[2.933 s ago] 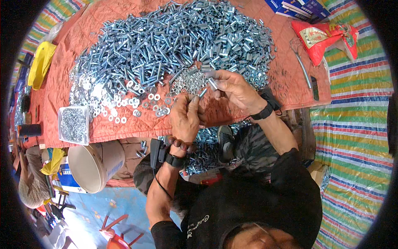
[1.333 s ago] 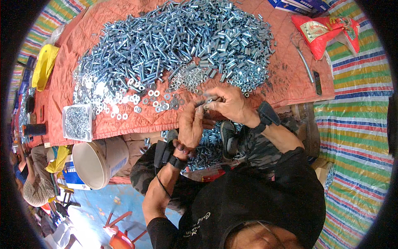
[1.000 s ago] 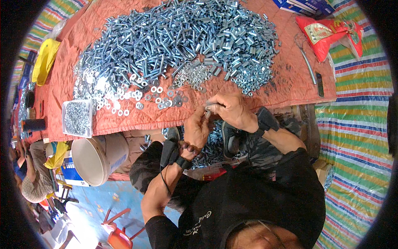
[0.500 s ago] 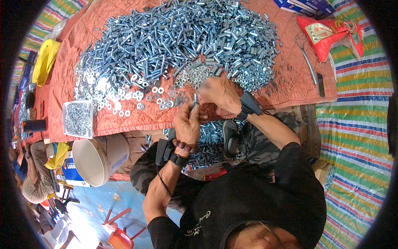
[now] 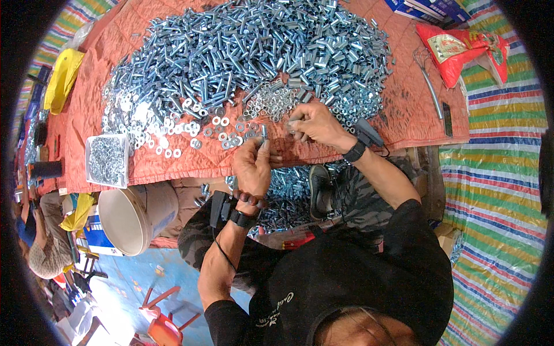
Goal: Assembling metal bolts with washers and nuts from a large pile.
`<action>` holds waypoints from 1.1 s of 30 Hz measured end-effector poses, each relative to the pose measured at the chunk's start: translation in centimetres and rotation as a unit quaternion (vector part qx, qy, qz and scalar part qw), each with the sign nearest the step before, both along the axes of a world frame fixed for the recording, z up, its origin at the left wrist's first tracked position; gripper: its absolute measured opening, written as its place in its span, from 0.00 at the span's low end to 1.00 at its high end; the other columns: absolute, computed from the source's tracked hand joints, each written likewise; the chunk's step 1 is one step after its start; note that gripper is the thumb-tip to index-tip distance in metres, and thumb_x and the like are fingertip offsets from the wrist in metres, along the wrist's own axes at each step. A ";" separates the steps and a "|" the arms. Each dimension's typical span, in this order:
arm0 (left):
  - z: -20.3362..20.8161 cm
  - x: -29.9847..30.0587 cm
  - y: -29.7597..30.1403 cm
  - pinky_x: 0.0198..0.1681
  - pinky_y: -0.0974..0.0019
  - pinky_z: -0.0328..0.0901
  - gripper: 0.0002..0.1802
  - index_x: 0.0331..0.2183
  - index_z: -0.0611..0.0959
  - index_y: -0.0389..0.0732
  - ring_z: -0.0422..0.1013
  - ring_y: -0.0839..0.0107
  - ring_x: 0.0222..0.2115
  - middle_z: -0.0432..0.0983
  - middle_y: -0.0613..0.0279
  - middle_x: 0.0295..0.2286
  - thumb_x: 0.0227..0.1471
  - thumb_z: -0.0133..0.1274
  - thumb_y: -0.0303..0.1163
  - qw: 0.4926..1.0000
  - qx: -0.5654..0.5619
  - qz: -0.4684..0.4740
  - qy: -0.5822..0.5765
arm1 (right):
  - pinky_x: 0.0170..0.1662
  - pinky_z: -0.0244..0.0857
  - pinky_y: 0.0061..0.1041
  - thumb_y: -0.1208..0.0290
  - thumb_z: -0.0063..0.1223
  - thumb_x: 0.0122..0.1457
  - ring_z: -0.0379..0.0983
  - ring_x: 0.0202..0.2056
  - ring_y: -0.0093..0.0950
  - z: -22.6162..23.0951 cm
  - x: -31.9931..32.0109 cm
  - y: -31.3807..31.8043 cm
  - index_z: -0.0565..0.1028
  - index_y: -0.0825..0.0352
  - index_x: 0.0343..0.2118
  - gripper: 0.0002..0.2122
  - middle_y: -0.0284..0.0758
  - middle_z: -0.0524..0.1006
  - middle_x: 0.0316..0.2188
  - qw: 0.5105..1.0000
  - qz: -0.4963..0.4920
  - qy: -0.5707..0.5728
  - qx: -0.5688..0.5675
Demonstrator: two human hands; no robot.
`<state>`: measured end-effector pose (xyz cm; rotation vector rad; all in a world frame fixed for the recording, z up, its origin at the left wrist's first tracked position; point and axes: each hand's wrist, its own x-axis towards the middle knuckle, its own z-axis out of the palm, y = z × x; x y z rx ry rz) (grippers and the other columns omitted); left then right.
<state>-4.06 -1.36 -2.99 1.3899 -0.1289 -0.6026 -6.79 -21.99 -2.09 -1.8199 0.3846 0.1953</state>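
My left hand (image 5: 252, 165) is closed around a silvery bolt (image 5: 265, 131), which stands upright out of the thumb and fingers. Just right of it, my right hand (image 5: 320, 125) is pinched; whatever small piece its fingertips hold is too small to make out. Behind that hand lies a patch of small ring washers (image 5: 271, 100). Flat washers (image 5: 168, 126) are scattered left of my left hand. A big heap of bolts (image 5: 216, 57) spreads beyond, with metal sleeves (image 5: 323, 52) on its right side and nuts (image 5: 352, 106) at its near right edge.
Everything lies on a red quilted cloth (image 5: 404, 124). A clear tub of small parts (image 5: 107, 161) sits at its near left edge, above a white bucket (image 5: 124, 222). At right are a red bag (image 5: 447, 55) and a metal-handled tool (image 5: 430, 86). More metal parts (image 5: 288, 202) lie below the edge.
My right hand has drawn back slightly to the right, away from the bolt. My left hand, still gripping the bolt, has shifted a little left.
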 end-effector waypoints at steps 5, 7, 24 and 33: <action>0.7 -0.8 -0.7 0.25 0.69 0.64 0.09 0.31 0.78 0.34 0.69 0.71 0.20 0.74 0.59 0.21 0.56 0.52 0.31 0.978 0.114 -0.004 -0.175 | 0.24 0.71 0.19 0.75 0.55 0.58 0.76 0.24 0.23 0.3 -0.1 0.0 0.74 0.73 0.33 0.06 0.36 0.78 0.26 0.960 -0.058 -0.034 0.272; 1.0 -0.9 -0.8 0.26 0.65 0.63 0.07 0.30 0.78 0.36 0.69 0.65 0.20 0.73 0.52 0.20 0.53 0.54 0.30 0.957 0.186 -0.023 -0.222 | 0.26 0.72 0.20 0.76 0.55 0.58 0.77 0.25 0.25 0.9 -0.1 0.5 0.73 0.72 0.33 0.05 0.37 0.77 0.26 0.938 -0.048 -0.031 0.342; -0.7 -1.3 -1.5 0.24 0.59 0.64 0.08 0.35 0.80 0.37 0.73 0.50 0.21 0.74 0.45 0.20 0.49 0.52 0.22 0.943 0.161 -0.009 -0.292 | 0.31 0.75 0.23 0.76 0.55 0.58 0.78 0.29 0.27 2.1 -1.1 1.5 0.72 0.73 0.34 0.06 0.38 0.77 0.28 0.974 -0.014 -0.048 0.223; -0.3 -1.2 -1.7 0.28 0.64 0.66 0.08 0.36 0.80 0.36 0.74 0.62 0.23 0.75 0.50 0.23 0.52 0.52 0.24 0.951 0.140 -0.023 -0.275 | 0.31 0.75 0.21 0.72 0.54 0.59 0.78 0.30 0.25 2.1 -1.3 0.7 0.74 0.72 0.35 0.07 0.35 0.77 0.30 0.946 -0.054 -0.025 0.319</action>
